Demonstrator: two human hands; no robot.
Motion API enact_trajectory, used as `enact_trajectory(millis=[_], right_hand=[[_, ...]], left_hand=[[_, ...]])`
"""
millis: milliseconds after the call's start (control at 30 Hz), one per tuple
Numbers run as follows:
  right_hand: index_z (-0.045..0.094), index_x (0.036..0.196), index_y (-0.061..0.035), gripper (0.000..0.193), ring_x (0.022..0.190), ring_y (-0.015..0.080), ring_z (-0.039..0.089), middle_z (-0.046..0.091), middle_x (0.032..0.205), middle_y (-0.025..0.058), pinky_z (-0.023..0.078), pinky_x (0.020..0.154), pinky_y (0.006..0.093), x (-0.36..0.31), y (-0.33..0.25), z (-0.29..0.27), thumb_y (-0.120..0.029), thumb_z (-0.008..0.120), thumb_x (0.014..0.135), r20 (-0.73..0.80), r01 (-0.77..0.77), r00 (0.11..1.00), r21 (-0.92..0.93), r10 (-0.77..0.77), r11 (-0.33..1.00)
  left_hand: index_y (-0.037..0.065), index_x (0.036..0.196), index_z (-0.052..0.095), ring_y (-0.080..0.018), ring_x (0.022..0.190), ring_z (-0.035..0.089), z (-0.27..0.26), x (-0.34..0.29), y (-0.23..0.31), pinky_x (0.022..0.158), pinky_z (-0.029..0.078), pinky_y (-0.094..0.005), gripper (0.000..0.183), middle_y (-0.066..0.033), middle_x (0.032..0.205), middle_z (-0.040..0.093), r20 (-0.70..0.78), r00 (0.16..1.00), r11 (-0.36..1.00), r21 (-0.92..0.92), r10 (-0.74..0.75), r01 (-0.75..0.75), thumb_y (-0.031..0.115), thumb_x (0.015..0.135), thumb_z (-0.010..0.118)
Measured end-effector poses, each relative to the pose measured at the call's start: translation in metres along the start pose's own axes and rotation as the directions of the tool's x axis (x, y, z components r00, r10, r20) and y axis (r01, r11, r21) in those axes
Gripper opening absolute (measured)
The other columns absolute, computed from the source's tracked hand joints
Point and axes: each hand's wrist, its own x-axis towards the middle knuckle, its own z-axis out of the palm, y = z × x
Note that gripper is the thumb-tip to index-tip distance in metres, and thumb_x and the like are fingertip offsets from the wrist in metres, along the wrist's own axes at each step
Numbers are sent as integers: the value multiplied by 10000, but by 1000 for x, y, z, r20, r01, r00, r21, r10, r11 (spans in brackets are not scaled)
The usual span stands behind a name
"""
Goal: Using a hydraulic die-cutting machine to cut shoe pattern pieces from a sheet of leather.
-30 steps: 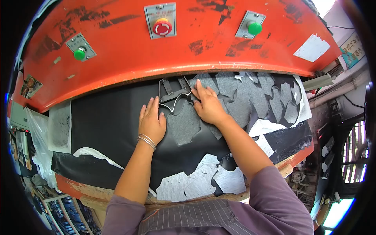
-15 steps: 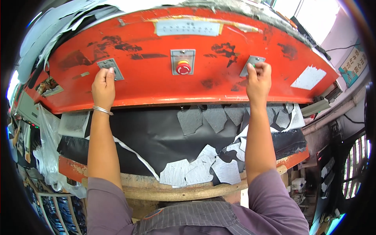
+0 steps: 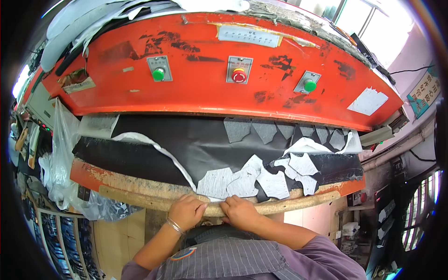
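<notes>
Wooden rail point(image 3: 280, 205), left-to-right lengthwise, beneath hands point(image 3: 185, 213) point(image 3: 241, 213)

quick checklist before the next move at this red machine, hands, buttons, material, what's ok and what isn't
1. Hands clear of the gap under the red panel: ok; left hand and right hand are at the wooden rail.
2. Both green buttons untouched: ok.
3. Red stop button unobstructed: ok.
4. Black sheet flat to its edges: not ok; its white edge curls at the front left.
5. Pale grey pieces neatly stacked: not ok; they lie scattered near the rail, some overlapping.
6. Space deep under the panel free: cannot tell, hidden.
</notes>
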Motion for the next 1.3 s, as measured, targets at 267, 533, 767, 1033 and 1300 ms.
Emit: enact_trajectory(millis=[267, 533, 767, 1033, 1300], right_hand=[[640, 902, -60, 363, 860, 261, 618, 620, 855, 86, 526, 691, 377, 3, -4, -7, -305, 765, 664, -27, -111, 994, -134, 109, 985], [660, 997, -73, 434, 950, 389, 628, 664, 970, 209, 507, 799, 468, 75, 50, -71, -475, 631, 837, -93, -223, 968, 122, 235, 967], [556, 1223, -35, 705, 1183, 273, 516, 605, 1211, 120, 356, 961, 527, 198, 97, -90, -619, 566, 829, -253, -738, 675, -252, 693, 626], [578, 1140, -15, 445, 766, 192, 627, 646, 818, 73, 489, 723, 316, 130, 159, -109, -312, 590, 809, -105, -267, 769, 844, 631, 465], [497, 1185, 15, 502, 833, 211, 638, 628, 910, 102, 516, 774, 320, 3, 81, -65, -288, 662, 821, -200, 113, 786, 977, 585, 182]], left_hand=[[64, 700, 679, -305, 765, 598, 9, 5, 3, 722, 493, -417, 156, -98, 740, 631, -177, 984, 999, 37, 3, 4, 212, 744, 659], [14, 1142, 655, -89, 854, 641, -36, 12, -13, 774, 515, -248, 305, -49, 935, 701, 490, 857, 711, -544, -160, 445, 210, 908, 660], [-19, 1235, 545, -184, 993, 595, -9, 111, -29, 869, 493, -325, 337, -126, 1108, 617, 268, 920, 262, -902, -286, 344, 192, 972, 540], [-22, 1475, 199, -273, 1279, 430, 37, 162, -31, 1061, 347, -403, 775, -195, 1425, 373, 248, 937, 68, -960, -246, 272, 299, 918, 632], [-25, 1457, 242, -361, 1368, 327, 70, 211, -7, 1092, 325, -413, 972, -251, 1476, 305, -56, 974, 707, -697, -222, 121, 467, 780, 738]])
